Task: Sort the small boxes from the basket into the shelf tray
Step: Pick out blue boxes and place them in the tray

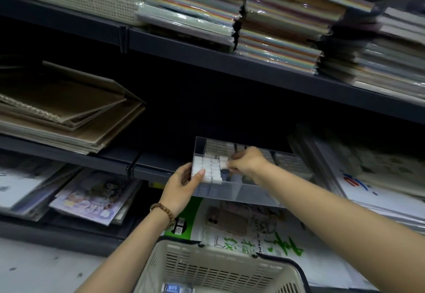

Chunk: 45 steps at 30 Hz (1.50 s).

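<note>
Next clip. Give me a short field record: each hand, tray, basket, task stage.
left hand: grips the tray's left front corner
right hand: pinches a white box beside the rows
tray: clear, on the shelf, part filled
rows: white boxes packed at the tray's left front
basket: beige, below the hands; a blue-labelled item at its bottom
stage: box being placed, not released

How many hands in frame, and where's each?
2. The left hand, wearing a brown bead bracelet, grips the front-left corner of the clear plastic tray. The right hand reaches into the tray, pinching a small white box. Neither is hidden.
</note>
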Each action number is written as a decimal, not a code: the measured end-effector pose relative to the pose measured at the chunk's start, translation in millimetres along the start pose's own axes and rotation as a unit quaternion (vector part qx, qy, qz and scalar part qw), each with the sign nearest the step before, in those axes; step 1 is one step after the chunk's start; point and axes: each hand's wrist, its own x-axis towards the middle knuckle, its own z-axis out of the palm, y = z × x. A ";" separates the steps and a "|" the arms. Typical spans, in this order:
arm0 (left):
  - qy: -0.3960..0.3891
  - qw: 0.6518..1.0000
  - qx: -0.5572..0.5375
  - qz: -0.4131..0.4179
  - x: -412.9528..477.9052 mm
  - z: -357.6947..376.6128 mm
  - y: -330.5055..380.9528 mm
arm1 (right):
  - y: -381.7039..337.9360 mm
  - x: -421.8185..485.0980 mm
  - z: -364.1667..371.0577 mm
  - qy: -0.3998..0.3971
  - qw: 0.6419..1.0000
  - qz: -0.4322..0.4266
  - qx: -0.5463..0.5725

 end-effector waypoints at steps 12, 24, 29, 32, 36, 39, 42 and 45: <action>-0.002 1.000 0.017 0.023 -11.5 -8.6 0.5 | 2.3 -11.0 -5.5 -0.042 0.995 -0.070 -0.054; -0.043 0.993 0.104 0.027 -48.5 -23.8 6.1 | 6.0 -45.1 -31.6 -0.108 0.969 -0.191 -0.116; -0.128 0.971 0.200 -0.012 -90.9 -41.6 -36.3 | 58.9 -91.0 -58.3 -0.130 0.973 -0.192 0.000; -0.185 0.950 0.244 -0.058 -113.2 -39.7 -78.0 | 115.1 -111.7 -47.2 -0.188 0.970 -0.109 0.111; -0.281 0.899 0.292 -0.165 -128.5 -22.8 -146.3 | 208.8 -114.5 18.2 -0.299 0.949 0.055 0.086; -0.383 0.818 0.346 -0.254 -133.5 -2.8 -199.8 | 271.6 -112.3 82.6 -0.376 0.914 0.147 0.029; -0.464 0.721 0.396 -0.330 -142.9 8.9 -256.3 | 318.7 -113.0 143.4 -0.443 0.880 0.169 -0.031; -0.536 0.672 0.385 -0.335 -158.5 18.2 -299.0 | 349.4 -121.5 186.4 -0.487 0.850 0.197 -0.029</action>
